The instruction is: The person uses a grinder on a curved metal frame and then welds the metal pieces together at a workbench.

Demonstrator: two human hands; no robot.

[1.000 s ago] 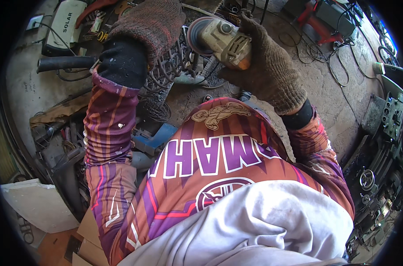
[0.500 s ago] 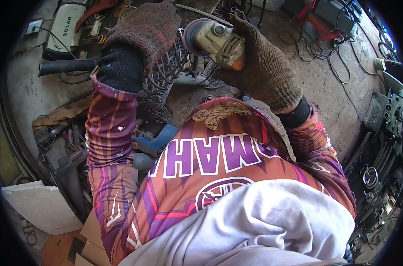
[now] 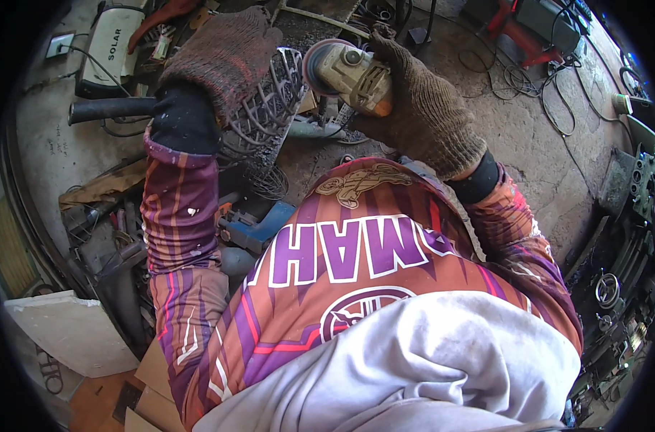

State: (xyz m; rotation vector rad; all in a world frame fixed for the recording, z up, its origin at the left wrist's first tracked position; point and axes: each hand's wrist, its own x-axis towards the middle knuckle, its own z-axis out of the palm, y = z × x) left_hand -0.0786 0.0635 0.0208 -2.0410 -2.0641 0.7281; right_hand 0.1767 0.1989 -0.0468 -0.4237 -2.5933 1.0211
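Observation:
My right hand (image 3: 432,108), in a brown knit glove, is wrapped round the body of an angle grinder (image 3: 356,75). Its round disc (image 3: 320,66) faces left, close to a rack of curved metal rods (image 3: 259,119) and apart from it as far as I can see. My left hand (image 3: 216,61), in a dark reddish glove, is closed over the upper left of this rack. Its fingertips are hidden beneath the glove's back, and the far side of the rack is covered too.
A black handle (image 3: 111,110) sticks out left beside my left wrist. Further left stands a white box (image 3: 111,47). A blue tool (image 3: 259,225) lies below the rack. Cables (image 3: 511,79) trail over the floor at the upper right, and dark machinery (image 3: 615,266) lines the right side.
My left hand has shifted slightly left and down, and more of the rod rack shows between it and the grinder. The grinder has moved only a little, away from my left hand.

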